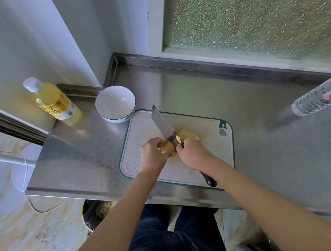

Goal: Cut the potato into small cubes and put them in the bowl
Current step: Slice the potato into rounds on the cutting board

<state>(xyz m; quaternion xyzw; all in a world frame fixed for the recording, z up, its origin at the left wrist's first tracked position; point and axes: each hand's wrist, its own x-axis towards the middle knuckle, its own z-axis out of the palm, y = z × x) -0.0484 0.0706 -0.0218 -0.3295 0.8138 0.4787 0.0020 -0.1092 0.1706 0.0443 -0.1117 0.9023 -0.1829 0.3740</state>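
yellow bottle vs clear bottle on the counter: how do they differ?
Contents: the yellow bottle holds yellow liquid; the clear bottle looks colourless.
Place: the yellow bottle stands at the left end beside the bowl; the clear bottle stands at the far right.
Visibility: the yellow bottle's white cap shows; the clear bottle's top is cut off by the frame.
Shared: both are labelled and stand on the steel counter.

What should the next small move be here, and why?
Probably press the knife down through the potato: the left hand steadies it, the right hand grips the knife, slices lie beside it, and the bowl holds no cubes.
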